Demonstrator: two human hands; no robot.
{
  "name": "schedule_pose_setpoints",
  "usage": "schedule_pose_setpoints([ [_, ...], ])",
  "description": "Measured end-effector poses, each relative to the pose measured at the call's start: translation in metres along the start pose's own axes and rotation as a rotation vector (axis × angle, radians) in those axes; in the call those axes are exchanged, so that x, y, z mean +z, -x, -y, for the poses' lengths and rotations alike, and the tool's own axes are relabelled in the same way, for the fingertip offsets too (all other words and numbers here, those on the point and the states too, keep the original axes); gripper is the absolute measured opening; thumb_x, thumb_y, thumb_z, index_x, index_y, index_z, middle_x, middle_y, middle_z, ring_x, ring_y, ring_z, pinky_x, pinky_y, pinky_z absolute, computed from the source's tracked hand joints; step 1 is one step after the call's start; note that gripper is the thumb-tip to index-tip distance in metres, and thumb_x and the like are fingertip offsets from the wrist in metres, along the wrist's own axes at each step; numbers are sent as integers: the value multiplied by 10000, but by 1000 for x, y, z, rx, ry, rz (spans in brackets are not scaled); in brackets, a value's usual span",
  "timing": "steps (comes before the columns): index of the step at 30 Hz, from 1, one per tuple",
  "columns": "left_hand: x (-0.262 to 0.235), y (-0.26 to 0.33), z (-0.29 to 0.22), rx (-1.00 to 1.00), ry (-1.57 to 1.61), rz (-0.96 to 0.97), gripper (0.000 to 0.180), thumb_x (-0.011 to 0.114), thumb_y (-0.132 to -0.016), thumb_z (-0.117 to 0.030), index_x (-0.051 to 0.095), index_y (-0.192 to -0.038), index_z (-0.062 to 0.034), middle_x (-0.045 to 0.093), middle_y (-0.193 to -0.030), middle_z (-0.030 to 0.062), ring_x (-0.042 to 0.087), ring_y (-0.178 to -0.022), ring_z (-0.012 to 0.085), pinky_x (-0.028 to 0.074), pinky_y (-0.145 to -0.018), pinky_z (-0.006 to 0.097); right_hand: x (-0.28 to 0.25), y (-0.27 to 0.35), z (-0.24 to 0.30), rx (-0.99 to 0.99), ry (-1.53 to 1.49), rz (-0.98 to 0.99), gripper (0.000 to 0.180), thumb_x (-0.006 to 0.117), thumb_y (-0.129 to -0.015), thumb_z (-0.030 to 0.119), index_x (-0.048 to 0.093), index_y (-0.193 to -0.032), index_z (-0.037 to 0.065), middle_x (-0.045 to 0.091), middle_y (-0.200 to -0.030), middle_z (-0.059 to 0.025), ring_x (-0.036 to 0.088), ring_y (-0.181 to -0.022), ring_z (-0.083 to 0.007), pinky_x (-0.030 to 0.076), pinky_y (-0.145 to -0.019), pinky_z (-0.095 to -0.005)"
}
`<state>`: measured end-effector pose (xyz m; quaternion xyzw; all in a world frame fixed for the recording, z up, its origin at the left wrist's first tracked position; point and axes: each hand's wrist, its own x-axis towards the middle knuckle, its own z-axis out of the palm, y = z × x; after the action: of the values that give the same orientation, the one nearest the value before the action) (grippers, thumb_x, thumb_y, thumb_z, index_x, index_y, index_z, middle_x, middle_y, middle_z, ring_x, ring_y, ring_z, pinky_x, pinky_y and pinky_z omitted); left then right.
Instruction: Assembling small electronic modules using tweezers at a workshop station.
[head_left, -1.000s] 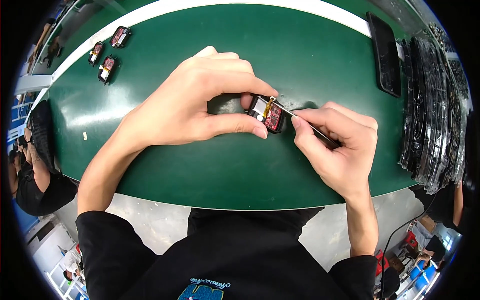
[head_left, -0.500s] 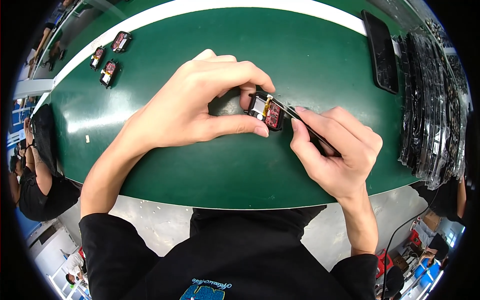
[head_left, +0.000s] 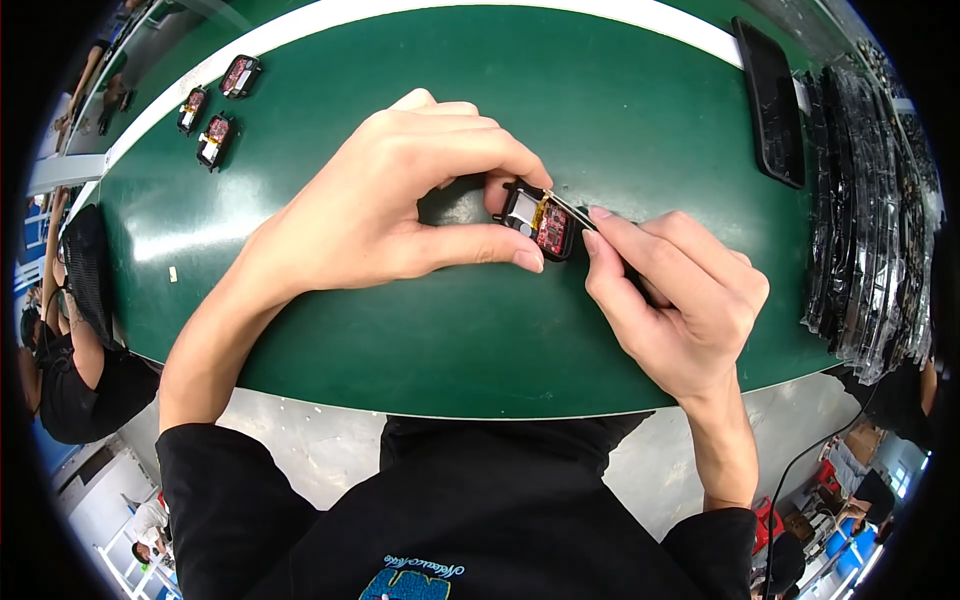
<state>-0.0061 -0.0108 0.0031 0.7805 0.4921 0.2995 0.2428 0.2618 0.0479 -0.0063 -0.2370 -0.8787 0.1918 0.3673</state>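
Observation:
Between the thumb and fingers of my left hand is a small black device housing, its open side up. Inside it show a red circuit board, a silvery-white block and a yellow strip. My right hand pinches a pair of slim metal tweezers. Their tips reach the upper edge of the housing, by the end of the yellow strip. Whether the tips grip anything is too small to tell. The tweezers' back end is hidden behind my right fingers.
Three similar open housings lie at the far left of the green table. A black phone-like slab lies at the far right, beside a stack of clear-wrapped black trays. A person's arm shows at the left edge.
The housing has shifted slightly to the right in my left hand. The tweezers have swung a little and their tips now sit at the housing's upper edge.

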Motion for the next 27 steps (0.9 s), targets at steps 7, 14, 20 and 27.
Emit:
schedule_pose_setpoints([
  [7, -10, 1, 8, -6, 128, 77, 542, 1020, -758, -345, 855, -1203, -84, 760, -909, 12, 610, -788, 177, 399, -775, 343, -7, -1, -2, 159, -231, 87, 157, 895, -843, -54, 855, -994, -32, 625, -658, -61, 561, -523, -141, 398, -489, -304],
  [14, -10, 2, 9, 14, 131, 84, 540, 1017, -763, -336, 858, -1213, -85, 771, -927, 13, 612, -801, 177, 397, -770, 342, -7, 2, -3, 201, -285, 104, 130, 877, -855, -62, 854, -981, -39, 626, -644, -65, 547, -524, -135, 391, -498, -312],
  [20, -9, 2, 8, 24, 103, 88, 510, 1009, -779, -306, 857, -1212, -83, 774, -935, 12, 632, -831, 182, 400, -775, 344, -6, 2, -3, 188, -265, 121, 117, 875, -854, -57, 852, -967, -37, 621, -641, -65, 549, -524, -142, 394, -500, -318],
  [27, -7, 1, 5, 49, 104, 70, 477, 999, -792, -297, 854, -1191, -79, 771, -928, 16, 653, -851, 193, 404, -807, 360, -8, 2, 1, 234, -249, 149, 137, 860, -858, -79, 871, -983, -23, 672, -687, -35, 566, -585, -94, 399, -555, -280],
])
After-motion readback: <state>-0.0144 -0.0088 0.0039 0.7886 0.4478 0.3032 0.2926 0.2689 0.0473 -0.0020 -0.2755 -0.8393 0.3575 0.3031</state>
